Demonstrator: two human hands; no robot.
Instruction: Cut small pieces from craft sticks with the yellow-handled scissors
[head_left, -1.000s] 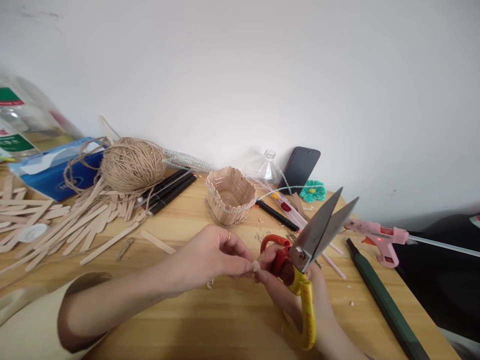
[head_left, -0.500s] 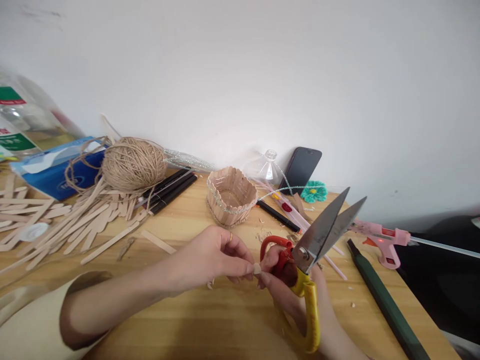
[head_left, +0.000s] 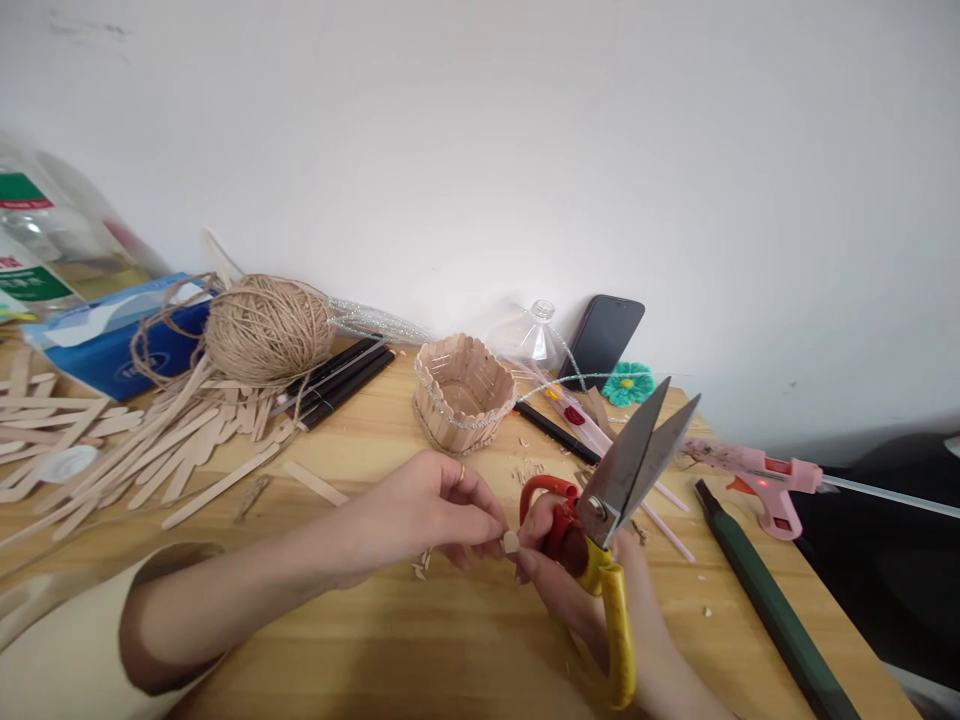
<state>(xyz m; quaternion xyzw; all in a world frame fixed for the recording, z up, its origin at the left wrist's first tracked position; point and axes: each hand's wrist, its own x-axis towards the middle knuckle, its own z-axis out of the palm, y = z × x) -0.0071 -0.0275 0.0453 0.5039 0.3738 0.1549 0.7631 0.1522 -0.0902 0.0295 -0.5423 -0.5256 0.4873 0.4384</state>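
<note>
Between the fingertips of my two hands is a small rounded piece of wood [head_left: 511, 542], like the cut end of a craft stick. My left hand [head_left: 435, 510], with a ring on one finger, pinches it from the left. My right hand [head_left: 559, 575] has its fingers through the red and yellow handles of a pair of scissors [head_left: 616, 490], and its fingertips meet the wood piece. The scissor blades stand parted, pointing up and right. Beyond my hands stands a small basket [head_left: 463, 392] of upright wooden pieces with a glittery band.
Craft sticks [head_left: 172, 440], a twine ball [head_left: 266, 328] and a blue tissue pack [head_left: 120, 350] lie left. A phone [head_left: 606, 338] leans on the wall by a green flower [head_left: 628, 384]. A pink glue gun [head_left: 776, 480] and dark green bar [head_left: 772, 595] lie right.
The scissors have shifted slightly left and down with my right hand. The small wood piece has turned and shows more of its face between my fingertips.
</note>
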